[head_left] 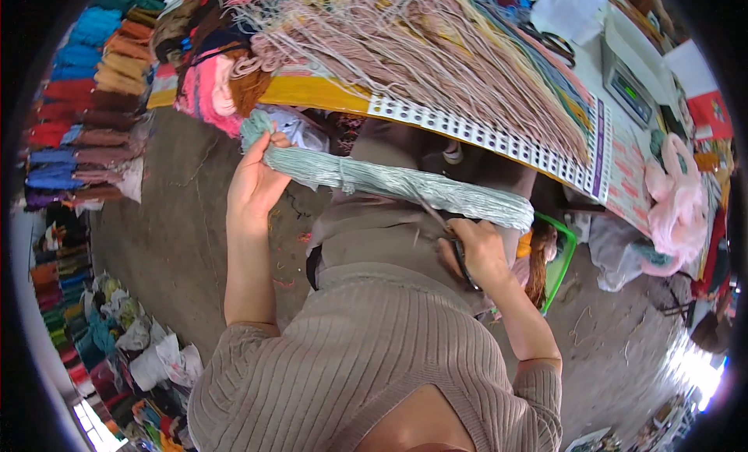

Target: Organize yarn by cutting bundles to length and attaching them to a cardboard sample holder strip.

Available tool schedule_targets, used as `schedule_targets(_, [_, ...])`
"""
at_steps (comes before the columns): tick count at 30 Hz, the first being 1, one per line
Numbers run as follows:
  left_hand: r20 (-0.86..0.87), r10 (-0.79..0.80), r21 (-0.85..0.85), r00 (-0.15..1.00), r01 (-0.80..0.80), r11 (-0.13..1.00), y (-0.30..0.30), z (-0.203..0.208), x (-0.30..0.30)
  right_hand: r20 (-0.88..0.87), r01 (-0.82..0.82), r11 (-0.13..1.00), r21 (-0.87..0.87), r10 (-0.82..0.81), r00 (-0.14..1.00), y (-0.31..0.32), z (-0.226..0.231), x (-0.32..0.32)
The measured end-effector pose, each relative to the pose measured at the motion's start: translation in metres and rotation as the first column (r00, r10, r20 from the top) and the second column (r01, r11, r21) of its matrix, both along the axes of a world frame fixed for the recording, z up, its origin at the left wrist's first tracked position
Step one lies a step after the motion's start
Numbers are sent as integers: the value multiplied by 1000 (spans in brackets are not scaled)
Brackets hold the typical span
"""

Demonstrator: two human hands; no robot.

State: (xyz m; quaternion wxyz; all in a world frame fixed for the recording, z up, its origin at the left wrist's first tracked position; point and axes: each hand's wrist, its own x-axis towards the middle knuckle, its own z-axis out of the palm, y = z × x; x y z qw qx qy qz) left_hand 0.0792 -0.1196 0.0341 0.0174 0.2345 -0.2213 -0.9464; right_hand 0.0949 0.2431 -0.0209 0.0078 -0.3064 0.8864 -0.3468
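Observation:
A thick bundle of pale grey-green yarn [397, 183] stretches across the middle of the view. My left hand [255, 183] grips its left end, where a tuft sticks up above the fingers. My right hand [475, 249] holds dark-handled scissors [460, 253] at the bundle's right end, blades pointing up-left toward the strands. A long card punched with holes [483, 136] hangs above, carrying several pink, beige and blue yarn tassels.
Stacks of coloured yarn skeins [86, 101] line the left side. More yarn bundles lie at the lower left [109, 335]. A green basket [559, 265] and a pink plastic bag [674, 210] sit to the right. A weighing scale [631, 90] stands at the upper right.

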Motion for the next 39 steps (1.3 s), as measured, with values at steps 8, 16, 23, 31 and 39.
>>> schedule_targets(8, [-67, -29, -22, 997, 28, 999, 3, 5, 9, 44, -140, 989, 55, 137, 990, -52, 8, -10])
schedule_targets(16, [-19, -1, -14, 1000, 0, 1000, 0, -5, 8, -51, -255, 956, -142, 250, 967, -62, 20, -19])
schedule_targets(23, [88, 1, -62, 996, 5, 998, -9, -28, 4, 204, 45, 885, -464, 57, 977, -42, 33, -37])
schedule_targets(31, [44, 36, -47, 998, -34, 998, -38, -54, 8, 203, 519, 855, 1, -508, 837, 120, 21, -263])
schedule_targets(39, [30, 71, -193, 997, -64, 979, -53, -42, 14, -99, 702, 551, 451, -750, 653, 190, -28, -409])
